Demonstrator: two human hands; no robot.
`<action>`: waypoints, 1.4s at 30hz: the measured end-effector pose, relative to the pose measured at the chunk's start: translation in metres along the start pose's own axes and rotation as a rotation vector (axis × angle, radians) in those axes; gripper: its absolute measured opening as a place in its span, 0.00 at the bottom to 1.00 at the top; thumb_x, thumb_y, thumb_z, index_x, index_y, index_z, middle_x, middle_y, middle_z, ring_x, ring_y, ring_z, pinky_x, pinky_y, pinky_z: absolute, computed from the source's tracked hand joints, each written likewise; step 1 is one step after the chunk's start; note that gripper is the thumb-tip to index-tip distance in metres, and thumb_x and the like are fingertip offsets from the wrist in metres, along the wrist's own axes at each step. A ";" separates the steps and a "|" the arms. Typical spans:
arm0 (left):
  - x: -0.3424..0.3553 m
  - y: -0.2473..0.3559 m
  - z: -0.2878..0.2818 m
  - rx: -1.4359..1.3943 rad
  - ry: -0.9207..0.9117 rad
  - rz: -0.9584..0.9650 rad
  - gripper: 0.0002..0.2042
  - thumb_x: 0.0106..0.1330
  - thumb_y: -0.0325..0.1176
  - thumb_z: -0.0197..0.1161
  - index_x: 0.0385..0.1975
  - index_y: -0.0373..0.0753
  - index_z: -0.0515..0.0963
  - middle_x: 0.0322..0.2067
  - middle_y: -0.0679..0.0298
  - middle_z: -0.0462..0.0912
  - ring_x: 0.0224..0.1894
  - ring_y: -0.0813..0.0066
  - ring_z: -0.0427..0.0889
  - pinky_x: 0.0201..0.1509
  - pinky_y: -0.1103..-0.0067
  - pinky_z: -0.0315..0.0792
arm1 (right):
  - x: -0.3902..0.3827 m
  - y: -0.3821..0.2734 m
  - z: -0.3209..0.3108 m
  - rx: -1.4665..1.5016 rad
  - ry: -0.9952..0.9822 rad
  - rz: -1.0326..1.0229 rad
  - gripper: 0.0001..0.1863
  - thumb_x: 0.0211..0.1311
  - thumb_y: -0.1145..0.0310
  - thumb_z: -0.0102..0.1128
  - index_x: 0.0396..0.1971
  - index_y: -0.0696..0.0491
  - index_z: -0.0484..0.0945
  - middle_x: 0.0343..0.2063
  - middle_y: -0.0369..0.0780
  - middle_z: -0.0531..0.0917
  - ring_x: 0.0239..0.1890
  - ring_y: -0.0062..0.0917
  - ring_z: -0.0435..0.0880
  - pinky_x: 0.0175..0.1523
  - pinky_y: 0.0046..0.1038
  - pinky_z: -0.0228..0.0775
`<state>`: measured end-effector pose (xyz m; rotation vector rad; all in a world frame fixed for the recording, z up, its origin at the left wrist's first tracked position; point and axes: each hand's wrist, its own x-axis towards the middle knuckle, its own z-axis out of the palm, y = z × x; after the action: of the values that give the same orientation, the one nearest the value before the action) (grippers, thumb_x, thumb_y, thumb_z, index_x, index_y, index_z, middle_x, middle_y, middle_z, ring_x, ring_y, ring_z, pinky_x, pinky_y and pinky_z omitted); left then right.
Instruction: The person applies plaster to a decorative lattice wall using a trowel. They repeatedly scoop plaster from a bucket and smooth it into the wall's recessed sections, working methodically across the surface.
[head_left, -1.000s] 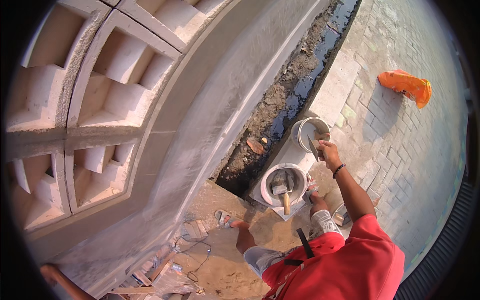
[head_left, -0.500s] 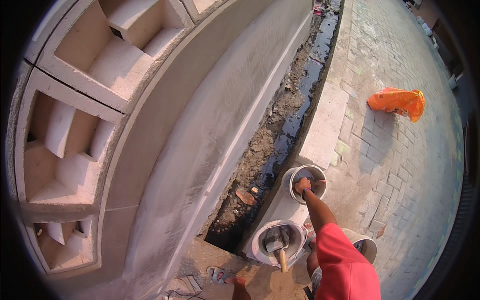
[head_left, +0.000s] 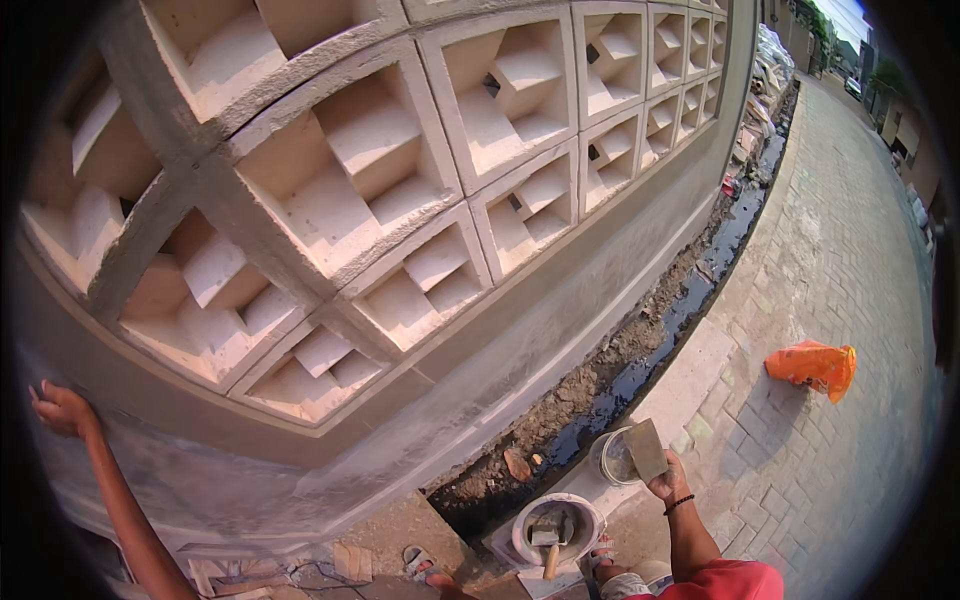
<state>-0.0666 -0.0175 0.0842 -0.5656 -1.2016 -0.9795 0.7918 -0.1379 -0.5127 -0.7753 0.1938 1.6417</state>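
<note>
My right hand (head_left: 667, 480) is closed on a flat, rectangular grey plastering float (head_left: 646, 450), its handle hidden in my grip. The float is tilted up over the right rim of a pale bucket (head_left: 604, 462) on the drain's kerb. At far left, my left hand (head_left: 62, 408) is raised by the grey plastered wall (head_left: 330, 490), holding nothing, fingers apart; whether it touches the wall I cannot tell. A second bucket (head_left: 520, 527), nearer me, holds a trowel (head_left: 550, 560) with a wooden handle, lying across its near rim.
Hollow concrete vent blocks (head_left: 345, 180) line the upper wall. Between wall and paving runs an open drain (head_left: 625, 385) with dark water and mud. An orange bag (head_left: 815, 368) lies on the paving blocks (head_left: 830, 250). A sandalled foot (head_left: 420, 562) is near the drain's end.
My right hand has come up out of the farther bucket with the float. My left hand has come into view by the wall. The view has swung up, showing more vent blocks.
</note>
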 end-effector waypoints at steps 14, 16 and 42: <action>-0.041 0.112 -0.035 -0.083 -0.157 -0.351 0.28 0.69 0.45 0.50 0.69 0.46 0.61 0.72 0.52 0.54 0.73 0.35 0.47 0.72 0.48 0.46 | -0.089 0.128 0.562 -1.325 -0.865 -1.690 0.32 0.52 0.80 0.61 0.61 0.55 0.69 0.45 0.48 0.78 0.44 0.39 0.81 0.51 0.34 0.75; -0.038 0.109 -0.037 -0.084 -0.138 -0.332 0.28 0.69 0.45 0.50 0.69 0.46 0.61 0.72 0.51 0.54 0.73 0.35 0.47 0.72 0.48 0.46 | -0.100 0.164 0.598 -1.281 -0.864 -1.782 0.33 0.51 0.79 0.61 0.62 0.51 0.70 0.38 0.46 0.76 0.39 0.40 0.79 0.45 0.38 0.75; -0.042 0.116 -0.037 -0.149 -0.126 -0.303 0.28 0.69 0.45 0.51 0.68 0.46 0.60 0.72 0.48 0.53 0.72 0.30 0.45 0.71 0.46 0.44 | -0.104 0.228 0.652 -1.475 -0.560 -2.024 0.32 0.51 0.76 0.61 0.60 0.46 0.73 0.34 0.42 0.72 0.34 0.37 0.78 0.39 0.40 0.76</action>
<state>0.0499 0.0237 0.0478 -0.5799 -1.3595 -1.3139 0.3384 0.0692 -0.0232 -0.8233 -1.7803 -0.3416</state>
